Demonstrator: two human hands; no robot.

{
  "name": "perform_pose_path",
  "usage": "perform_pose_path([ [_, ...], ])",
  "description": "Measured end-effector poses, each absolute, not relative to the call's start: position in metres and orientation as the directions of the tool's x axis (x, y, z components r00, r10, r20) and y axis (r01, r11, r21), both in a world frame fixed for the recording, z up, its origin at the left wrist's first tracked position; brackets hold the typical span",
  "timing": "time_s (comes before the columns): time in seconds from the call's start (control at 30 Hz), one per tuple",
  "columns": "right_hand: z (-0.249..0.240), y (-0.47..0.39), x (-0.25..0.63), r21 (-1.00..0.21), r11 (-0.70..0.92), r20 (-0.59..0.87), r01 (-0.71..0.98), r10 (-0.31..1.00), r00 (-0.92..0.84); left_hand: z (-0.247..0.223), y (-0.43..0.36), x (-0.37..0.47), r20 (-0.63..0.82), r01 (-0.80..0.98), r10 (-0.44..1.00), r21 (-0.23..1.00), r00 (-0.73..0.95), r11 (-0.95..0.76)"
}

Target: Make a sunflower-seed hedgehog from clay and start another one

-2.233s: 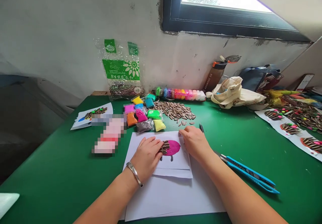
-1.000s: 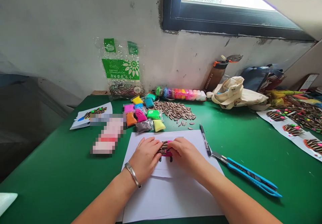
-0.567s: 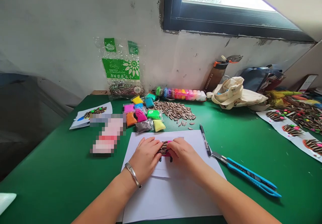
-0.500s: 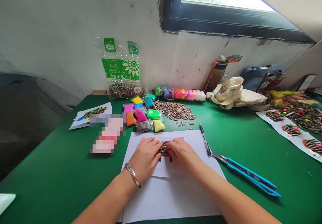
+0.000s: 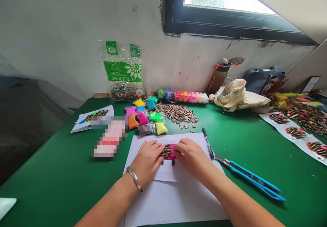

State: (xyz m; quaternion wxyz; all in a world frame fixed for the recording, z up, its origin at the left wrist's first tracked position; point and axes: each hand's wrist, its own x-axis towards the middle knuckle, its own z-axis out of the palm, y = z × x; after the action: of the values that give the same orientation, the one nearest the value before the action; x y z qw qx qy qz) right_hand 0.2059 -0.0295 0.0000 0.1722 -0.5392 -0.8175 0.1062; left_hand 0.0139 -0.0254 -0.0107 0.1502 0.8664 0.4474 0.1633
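A small magenta clay shape (image 5: 171,155) with sunflower seeds (image 5: 166,151) set in rows on its left part lies on white paper (image 5: 163,199). Two short dark leg-like pieces show below it. My left hand (image 5: 149,157) rests flat at its left side, fingers stretched out, the fingertips touching the seeds. At the right edge of the clay, my right hand (image 5: 190,155) has its fingers bent and pinched together; whatever may be between them is hidden. A pen (image 5: 208,143) and a blue utility knife (image 5: 252,177) lie to the right of the paper.
Behind the paper are coloured clay packets (image 5: 143,118), a seed pile (image 5: 177,113) and a plastic seed bag (image 5: 125,74). A brown bottle (image 5: 218,78) and cloth bag (image 5: 233,96) stand by the wall. Finished seed pictures (image 5: 296,131) lie right, another (image 5: 93,118) left.
My right hand has drawn slightly to the right, uncovering more of the magenta clay. The left hand has stayed in place.
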Motion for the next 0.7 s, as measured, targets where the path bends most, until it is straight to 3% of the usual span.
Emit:
perform_pose_path([
  [0.47,-0.021,-0.025,0.199,-0.273,0.428,0.169,0.862,0.903,-0.395,-0.013,-0.025,0.013,0.161,0.724,0.824,0.408,0.543,-0.557],
  [0.7,-0.017,-0.02,0.208,-0.393,0.398,0.173,0.829,0.917,-0.359,-0.012,-0.025,0.013,0.145,0.726,0.826,0.411,0.544,-0.551],
])
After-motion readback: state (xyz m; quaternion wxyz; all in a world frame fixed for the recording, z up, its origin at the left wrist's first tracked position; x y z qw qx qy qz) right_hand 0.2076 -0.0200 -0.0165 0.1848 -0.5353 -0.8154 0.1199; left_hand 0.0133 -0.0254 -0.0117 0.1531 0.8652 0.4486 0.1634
